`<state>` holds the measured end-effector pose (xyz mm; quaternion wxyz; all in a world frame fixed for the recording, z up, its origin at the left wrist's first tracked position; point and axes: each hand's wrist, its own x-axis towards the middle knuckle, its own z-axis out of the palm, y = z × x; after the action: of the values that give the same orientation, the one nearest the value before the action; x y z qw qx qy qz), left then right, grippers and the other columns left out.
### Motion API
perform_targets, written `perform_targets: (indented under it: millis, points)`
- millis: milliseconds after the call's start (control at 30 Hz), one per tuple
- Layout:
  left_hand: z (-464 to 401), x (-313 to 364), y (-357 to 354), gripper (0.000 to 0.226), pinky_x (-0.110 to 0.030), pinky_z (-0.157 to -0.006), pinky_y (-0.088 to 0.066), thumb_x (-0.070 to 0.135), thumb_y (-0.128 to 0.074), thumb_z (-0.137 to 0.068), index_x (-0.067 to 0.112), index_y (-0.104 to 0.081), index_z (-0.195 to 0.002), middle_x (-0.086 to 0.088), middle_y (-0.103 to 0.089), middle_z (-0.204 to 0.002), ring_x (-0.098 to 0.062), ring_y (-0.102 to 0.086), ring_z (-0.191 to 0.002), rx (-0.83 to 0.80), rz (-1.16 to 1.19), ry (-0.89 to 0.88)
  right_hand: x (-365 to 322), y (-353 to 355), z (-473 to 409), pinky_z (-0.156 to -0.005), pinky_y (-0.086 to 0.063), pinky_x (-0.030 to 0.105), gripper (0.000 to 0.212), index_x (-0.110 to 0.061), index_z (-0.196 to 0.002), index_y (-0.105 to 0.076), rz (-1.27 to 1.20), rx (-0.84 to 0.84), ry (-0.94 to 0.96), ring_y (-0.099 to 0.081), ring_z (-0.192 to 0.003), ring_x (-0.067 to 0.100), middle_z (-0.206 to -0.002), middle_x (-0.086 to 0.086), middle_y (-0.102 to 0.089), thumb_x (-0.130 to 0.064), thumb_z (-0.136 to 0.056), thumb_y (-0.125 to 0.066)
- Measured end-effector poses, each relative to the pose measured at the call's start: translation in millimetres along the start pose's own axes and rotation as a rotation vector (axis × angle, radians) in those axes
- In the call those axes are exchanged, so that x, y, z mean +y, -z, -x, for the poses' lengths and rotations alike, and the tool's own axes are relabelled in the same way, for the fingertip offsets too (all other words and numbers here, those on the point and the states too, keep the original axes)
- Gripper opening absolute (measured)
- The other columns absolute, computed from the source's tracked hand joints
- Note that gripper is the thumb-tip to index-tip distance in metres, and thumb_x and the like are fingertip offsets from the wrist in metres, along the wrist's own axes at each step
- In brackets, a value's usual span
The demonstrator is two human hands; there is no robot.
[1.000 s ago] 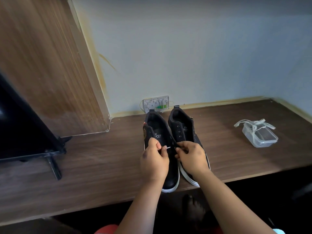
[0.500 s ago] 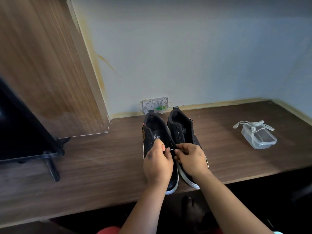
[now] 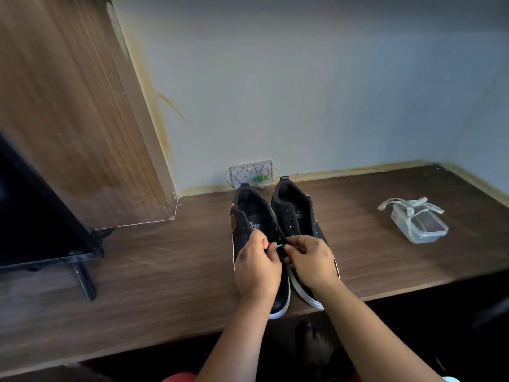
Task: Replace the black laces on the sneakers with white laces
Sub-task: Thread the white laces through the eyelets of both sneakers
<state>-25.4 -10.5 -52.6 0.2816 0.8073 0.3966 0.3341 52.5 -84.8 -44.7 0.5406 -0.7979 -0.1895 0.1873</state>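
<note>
Two black sneakers with white soles stand side by side on the wooden desk, the left sneaker point(image 3: 252, 216) and the right sneaker point(image 3: 293, 208). Their upper eyelets show no lace. My left hand point(image 3: 257, 268) and my right hand point(image 3: 312, 260) hover over the shoes' front halves and hide them. Both hands pinch a thin lace end point(image 3: 278, 245) with a pale tip between their fingertips, above the gap between the shoes. The white laces point(image 3: 407, 205) lie draped over a clear container at the right.
The clear plastic container point(image 3: 425, 231) sits at the desk's right. A black screen on a stand point(image 3: 41, 216) takes the left side. A wall socket plate point(image 3: 252, 173) is behind the shoes. A wooden panel point(image 3: 68, 106) rises at the left.
My hands stay over the sneakers, with the fingertips drawn a little closer together around the lace end. The view has shifted slightly; nothing else moved.
</note>
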Motion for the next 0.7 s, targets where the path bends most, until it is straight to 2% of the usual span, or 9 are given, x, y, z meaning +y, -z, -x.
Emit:
perform_targets:
  millis: [233, 333, 467, 567, 633, 700]
  points:
    - [-0.2, 1.3, 1.0, 0.031, -0.023, -0.047, -0.019, 0.019, -0.067, -0.086, 0.018, -0.038, -0.076, 0.01, -0.043, -0.061, -0.014, -0.037, -0.055, -0.01, 0.002, -0.036, -0.9, 0.1, 0.1, -0.053, -0.044, 0.009, 0.015, -0.014, -0.102, -0.07, -0.011, 0.0, -0.007, -0.056, -0.047, -0.006, -0.071, -0.004, -0.069, -0.006, -0.092, -0.061]
    - [-0.1, 2.6, -1.2, 0.035, -0.025, -0.049, -0.023, 0.016, -0.071, -0.083, 0.019, -0.037, -0.074, 0.011, -0.041, -0.059, -0.014, -0.035, -0.052, 0.028, -0.004, -0.065, -0.8, 0.7, 0.5, -0.06, -0.047, 0.012, 0.015, -0.017, -0.102, -0.071, 0.04, -0.016, 0.03, -0.06, -0.053, -0.006, -0.075, -0.004, -0.071, -0.011, -0.093, -0.061]
    - [-3.8, 1.0, -1.1, 0.03, -0.028, -0.052, -0.027, 0.021, -0.068, -0.085, 0.018, -0.04, -0.076, 0.009, -0.046, -0.061, -0.017, -0.041, -0.055, -0.024, 0.005, -0.051, -0.4, 6.4, -2.0, -0.058, -0.047, 0.015, 0.017, -0.017, -0.1, -0.072, 0.017, -0.042, 0.005, -0.056, -0.049, -0.003, -0.064, -0.003, -0.066, -0.012, -0.096, -0.056]
    - [-8.1, -3.9, 0.2, 0.016, -0.033, -0.059, -0.043, 0.02, -0.068, -0.086, 0.018, -0.052, -0.088, 0.009, -0.058, -0.073, -0.019, -0.057, -0.067, -0.085, 0.073, -0.047, -2.3, 6.6, -2.5, -0.057, -0.044, 0.008, 0.012, -0.014, -0.095, -0.071, 0.176, -0.043, 0.105, -0.058, -0.056, 0.0, -0.066, -0.005, -0.065, -0.009, -0.092, -0.061]
    - [-11.2, -5.0, 3.8, 0.02, -0.034, -0.071, -0.049, 0.02, -0.065, -0.089, 0.018, -0.055, -0.106, 0.01, -0.064, -0.083, -0.017, -0.062, -0.079, -0.156, 0.088, -0.046, -4.0, 4.7, -2.4, -0.055, -0.04, 0.005, 0.01, -0.013, -0.093, -0.07, 0.328, -0.015, 0.196, -0.057, -0.062, 0.002, -0.071, -0.007, -0.064, -0.009, -0.091, -0.061]
    - [-14.2, -5.6, 9.6, 0.023, -0.032, -0.075, -0.049, 0.021, -0.063, -0.091, 0.02, -0.055, -0.113, 0.01, -0.065, -0.085, -0.015, -0.061, -0.084, -0.27, 0.052, -0.071, -3.6, 3.9, -4.1, -0.056, -0.037, 0.007, 0.011, -0.011, -0.093, -0.067, 0.425, 0.018, 0.255, -0.057, -0.072, 0.009, -0.082, -0.003, -0.064, -0.007, -0.091, -0.057]
